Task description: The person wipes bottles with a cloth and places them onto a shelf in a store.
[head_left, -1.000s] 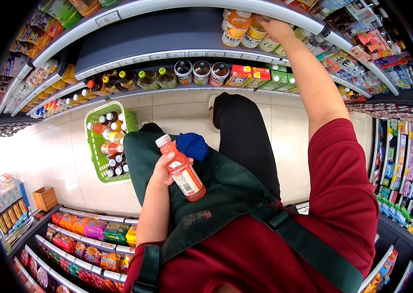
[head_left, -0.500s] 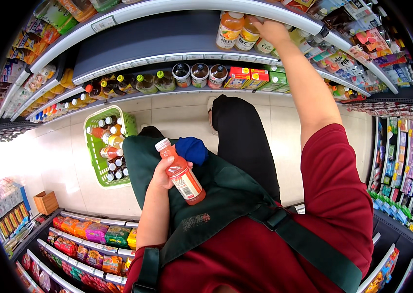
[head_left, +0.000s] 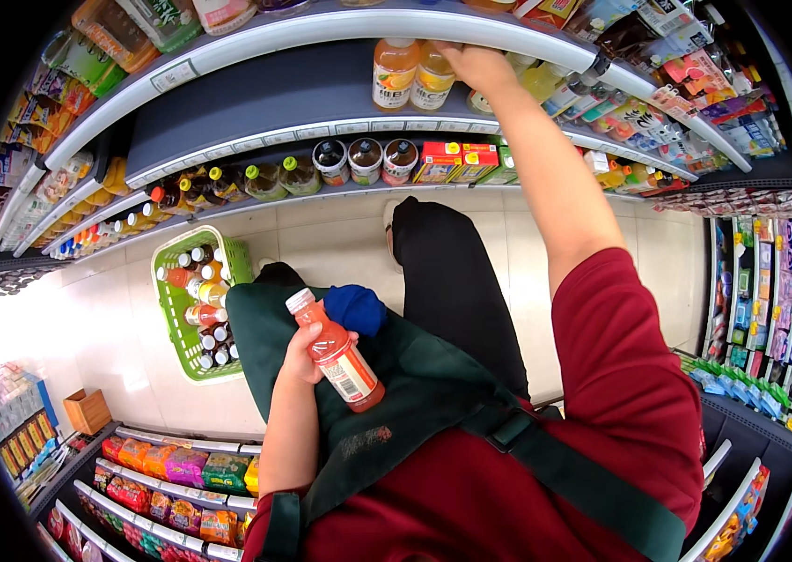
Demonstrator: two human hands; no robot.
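The left hand is wrapped round a red juice bottle, cap tilted up-left, well below the shelf where the right hand apparently grips a yellow bottle.

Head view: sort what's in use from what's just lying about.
In use:
left hand holding a red juice bottle
right hand on the orange bottles on the shelf
green basket of bottles

Lying about:
wooden box
red cartons
dark-capped bottles
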